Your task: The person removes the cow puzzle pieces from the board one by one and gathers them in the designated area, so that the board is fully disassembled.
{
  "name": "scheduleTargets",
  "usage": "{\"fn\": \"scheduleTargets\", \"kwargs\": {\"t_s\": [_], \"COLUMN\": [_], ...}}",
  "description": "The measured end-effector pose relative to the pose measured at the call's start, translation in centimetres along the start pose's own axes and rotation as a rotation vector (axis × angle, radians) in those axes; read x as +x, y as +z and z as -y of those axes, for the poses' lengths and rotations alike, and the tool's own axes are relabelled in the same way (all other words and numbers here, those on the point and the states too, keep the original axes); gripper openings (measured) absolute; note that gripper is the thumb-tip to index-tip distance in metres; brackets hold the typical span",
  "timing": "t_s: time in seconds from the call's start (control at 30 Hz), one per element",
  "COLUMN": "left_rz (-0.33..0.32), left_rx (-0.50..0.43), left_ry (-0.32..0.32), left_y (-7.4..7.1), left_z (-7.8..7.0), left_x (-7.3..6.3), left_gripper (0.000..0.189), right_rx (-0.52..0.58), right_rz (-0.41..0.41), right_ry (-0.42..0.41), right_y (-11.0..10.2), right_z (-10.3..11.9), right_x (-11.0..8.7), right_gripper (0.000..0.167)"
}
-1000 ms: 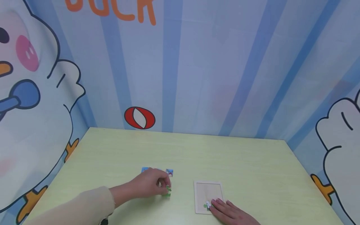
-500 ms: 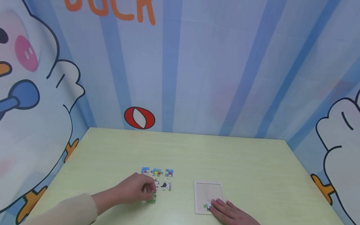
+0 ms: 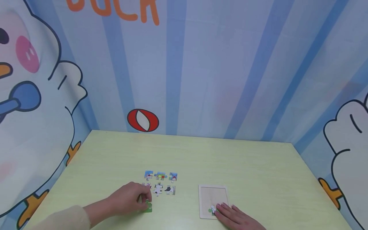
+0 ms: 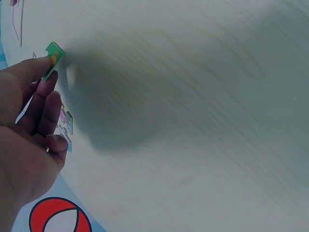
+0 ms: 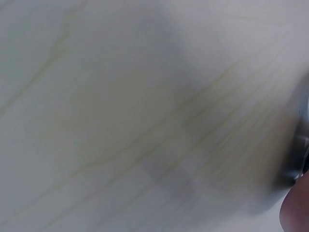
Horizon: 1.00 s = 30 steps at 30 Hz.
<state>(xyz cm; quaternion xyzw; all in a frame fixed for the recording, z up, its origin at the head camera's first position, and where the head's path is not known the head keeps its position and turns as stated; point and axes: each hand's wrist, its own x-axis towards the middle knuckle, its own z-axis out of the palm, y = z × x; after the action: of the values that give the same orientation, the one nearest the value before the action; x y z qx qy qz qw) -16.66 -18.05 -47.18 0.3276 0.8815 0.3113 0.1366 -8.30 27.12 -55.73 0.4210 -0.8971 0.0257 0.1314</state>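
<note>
In the head view my left hand (image 3: 129,198) pinches a green jigsaw puzzle piece (image 3: 148,207) between thumb and fingers, just in front of the loose pieces. The left wrist view shows that green piece (image 4: 57,51) tilted at the fingertips. My right hand (image 3: 238,218) lies with fairly straight fingers over the lower right of a pale puzzle tray (image 3: 200,201). Its fingertips touch a white-and-green puzzle piece (image 3: 212,210) in the tray's lower part, which they partly cover. The right wrist view holds mostly tabletop, with a blurred bit of skin at the lower right.
Two rows of loose puzzle pieces lie left of the tray, among them a blue one (image 3: 148,174), a white one (image 3: 158,189) and a black-and-white one (image 3: 170,190). The pale table (image 3: 244,166) ends at a printed blue backdrop (image 3: 201,80).
My left hand has moved left and toward the person with the green piece, uncovering the rows of loose pieces behind. The right hand and the tray have stayed put.
</note>
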Motion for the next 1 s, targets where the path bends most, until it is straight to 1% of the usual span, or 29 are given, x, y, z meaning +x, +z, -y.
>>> {"fn": "scheduleTargets", "kwargs": {"t_s": [0.1, 0.23, 0.3, 0.5, 0.7, 0.8, 1.0], "left_rz": [-0.004, -0.009, -0.009, -0.018, -0.054, -0.068, -0.068], "left_rx": [0.025, 0.082, 0.104, 0.149, 0.21, 0.237, 0.255], "left_ry": [0.007, 0.015, 0.013, 0.035, 0.055, 0.053, 0.018], "left_y": [0.0, 0.1, 0.1, 0.1, 0.3, 0.4, 0.4], "left_z": [0.2, 0.5, 0.6, 0.9, 0.9, 0.9, 1.0], "left_x": [-0.2, -0.4, -0.5, -0.7, -0.8, -1.0, -1.3], "left_gripper": [0.019, 0.016, 0.016, 0.015, 0.017, 0.017, 0.02], "right_rx": [0.008, 0.022, 0.019, 0.019, 0.007, 0.007, 0.013], "right_rz": [0.031, 0.044, 0.043, 0.036, 0.019, 0.018, 0.023], "right_ry": [0.014, 0.021, 0.019, 0.014, 0.007, 0.008, 0.009], "right_y": [-0.2, -0.4, -0.4, -0.3, -0.1, -0.2, -0.2], "right_z": [0.2, 0.2, 0.2, 0.1, 0.0, 0.0, 0.0], "right_x": [0.1, 0.1, 0.1, 0.1, 0.0, 0.0, 0.0], "right_gripper": [0.069, 0.068, 0.068, 0.068, 0.068, 0.068, 0.069]}}
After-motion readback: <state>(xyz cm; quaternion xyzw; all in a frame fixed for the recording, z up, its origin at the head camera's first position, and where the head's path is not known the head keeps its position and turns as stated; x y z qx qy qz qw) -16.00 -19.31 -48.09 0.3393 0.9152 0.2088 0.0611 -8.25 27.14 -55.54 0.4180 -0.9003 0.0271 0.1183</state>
